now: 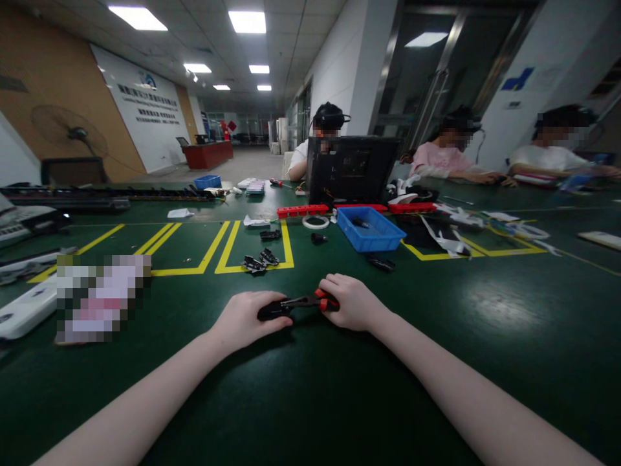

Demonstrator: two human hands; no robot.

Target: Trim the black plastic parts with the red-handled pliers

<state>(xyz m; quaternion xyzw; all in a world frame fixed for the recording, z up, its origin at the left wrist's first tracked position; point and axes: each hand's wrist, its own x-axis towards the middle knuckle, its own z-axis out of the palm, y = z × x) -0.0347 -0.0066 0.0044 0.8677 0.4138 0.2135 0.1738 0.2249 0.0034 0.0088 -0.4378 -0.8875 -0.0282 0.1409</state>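
My right hand (pixel 350 303) is closed round the red handles of a pair of pliers (pixel 305 301). The dark jaws of the pliers point left and meet the end of a black plastic part (pixel 274 310). Fingers and thumb of my left hand (pixel 250 318) grip that black part from the left; its exact kind I cannot make out. Both hands are low over the green table, close together. Beyond them lie several black plastic pieces (pixel 261 260), and a small black part (pixel 382 263) sits nearer my right hand.
A blue bin (pixel 371 233) with a dark part inside stands beyond my right hand. Behind it are red strips (pixel 303 210) and a black case (pixel 354 168). Yellow tape (pixel 255 268) marks the green table (pixel 301 401). Co-workers sit at the far side.
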